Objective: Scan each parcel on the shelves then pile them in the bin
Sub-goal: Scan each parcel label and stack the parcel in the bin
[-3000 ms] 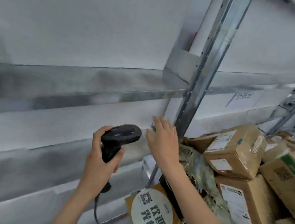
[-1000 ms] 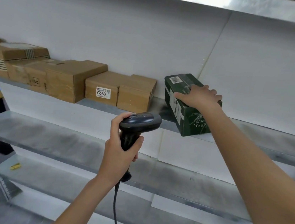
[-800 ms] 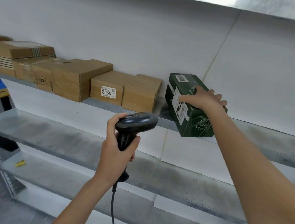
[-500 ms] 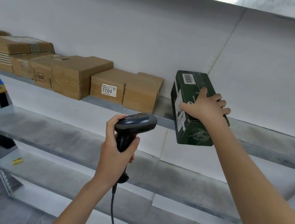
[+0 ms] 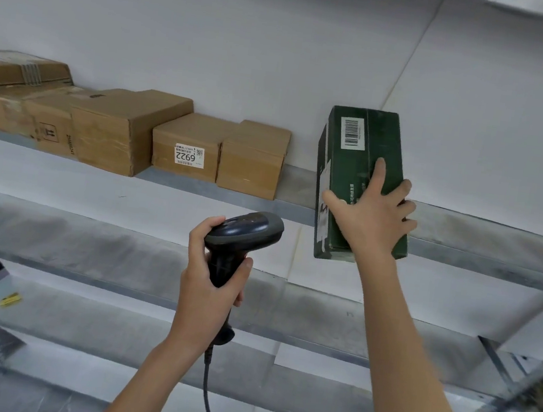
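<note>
Parcel, dark green (image 5: 379,140), tipped up off the upper shelf (image 5: 485,232) at two o'clock, is held in the right hand (image 5: 373,218), thumb on its left face and fingers spread across the front. A white barcode label (image 5: 351,132) sits near its top. The left hand (image 5: 210,287) has its grip wrapped round a corded scanner (image 5: 243,233). At ten o'clock, brown boxes (image 5: 129,130) line the shelf; one sticker (image 5: 189,155) reads 6922 upside down. Grey metal shelving stands against white wall panels.

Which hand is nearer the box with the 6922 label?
Left. The left hand, gripping the scanner, is below the labelled box; the right hand holds the green box farther right.
</note>
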Demonstrator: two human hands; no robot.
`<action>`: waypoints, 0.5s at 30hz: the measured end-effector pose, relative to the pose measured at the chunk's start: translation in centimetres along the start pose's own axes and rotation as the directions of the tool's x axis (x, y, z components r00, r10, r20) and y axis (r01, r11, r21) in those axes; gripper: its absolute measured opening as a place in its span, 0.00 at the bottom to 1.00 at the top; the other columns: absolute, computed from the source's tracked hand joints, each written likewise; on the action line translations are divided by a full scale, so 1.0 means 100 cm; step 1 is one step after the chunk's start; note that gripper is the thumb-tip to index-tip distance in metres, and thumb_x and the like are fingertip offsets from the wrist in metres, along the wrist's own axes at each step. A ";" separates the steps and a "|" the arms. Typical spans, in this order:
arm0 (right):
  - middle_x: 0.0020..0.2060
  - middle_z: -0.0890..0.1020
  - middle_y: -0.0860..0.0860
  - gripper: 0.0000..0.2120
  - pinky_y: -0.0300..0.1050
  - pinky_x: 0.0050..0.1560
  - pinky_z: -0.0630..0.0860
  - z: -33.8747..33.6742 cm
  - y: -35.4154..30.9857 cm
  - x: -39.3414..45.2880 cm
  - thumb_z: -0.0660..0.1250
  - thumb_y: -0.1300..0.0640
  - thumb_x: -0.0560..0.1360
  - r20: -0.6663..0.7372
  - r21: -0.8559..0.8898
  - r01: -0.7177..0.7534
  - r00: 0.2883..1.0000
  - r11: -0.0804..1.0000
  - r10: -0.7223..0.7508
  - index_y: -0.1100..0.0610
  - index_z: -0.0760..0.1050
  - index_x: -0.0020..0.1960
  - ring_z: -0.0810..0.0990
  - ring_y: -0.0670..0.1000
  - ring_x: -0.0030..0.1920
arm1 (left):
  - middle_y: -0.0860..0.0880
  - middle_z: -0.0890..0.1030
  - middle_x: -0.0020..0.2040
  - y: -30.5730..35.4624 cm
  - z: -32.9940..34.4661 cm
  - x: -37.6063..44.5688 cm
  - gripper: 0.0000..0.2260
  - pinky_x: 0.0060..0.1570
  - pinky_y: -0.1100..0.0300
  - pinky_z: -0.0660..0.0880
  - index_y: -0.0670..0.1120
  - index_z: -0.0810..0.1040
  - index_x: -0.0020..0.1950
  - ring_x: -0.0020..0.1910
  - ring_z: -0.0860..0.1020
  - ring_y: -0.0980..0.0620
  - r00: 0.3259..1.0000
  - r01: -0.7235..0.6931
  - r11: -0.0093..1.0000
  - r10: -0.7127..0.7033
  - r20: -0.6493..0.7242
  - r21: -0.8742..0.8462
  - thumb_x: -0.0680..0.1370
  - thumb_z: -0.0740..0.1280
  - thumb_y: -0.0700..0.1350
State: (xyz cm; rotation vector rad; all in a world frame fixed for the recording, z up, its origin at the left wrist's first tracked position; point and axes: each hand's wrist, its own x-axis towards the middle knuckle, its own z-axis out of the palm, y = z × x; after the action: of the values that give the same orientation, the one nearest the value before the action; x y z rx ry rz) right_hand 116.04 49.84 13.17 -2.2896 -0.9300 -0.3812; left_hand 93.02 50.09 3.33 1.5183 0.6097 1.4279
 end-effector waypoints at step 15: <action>0.71 0.69 0.45 0.47 0.59 0.72 0.69 0.065 0.094 -0.232 0.72 0.36 0.64 0.158 0.773 -0.296 0.947 0.561 0.281 0.40 0.58 0.79 0.69 0.48 0.72 | 0.49 0.81 0.42 -0.054 -0.051 -0.082 0.29 0.31 0.60 0.77 0.67 0.69 0.65 0.27 0.76 0.49 0.982 0.175 0.984 -0.177 0.069 0.035 0.78 0.72 0.36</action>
State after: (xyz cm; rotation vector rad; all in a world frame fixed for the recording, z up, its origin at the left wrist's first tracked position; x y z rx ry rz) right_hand 106.37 36.73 -6.98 -1.5445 -0.5298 0.1924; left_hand 87.80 46.99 -5.92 1.4924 0.7051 1.2304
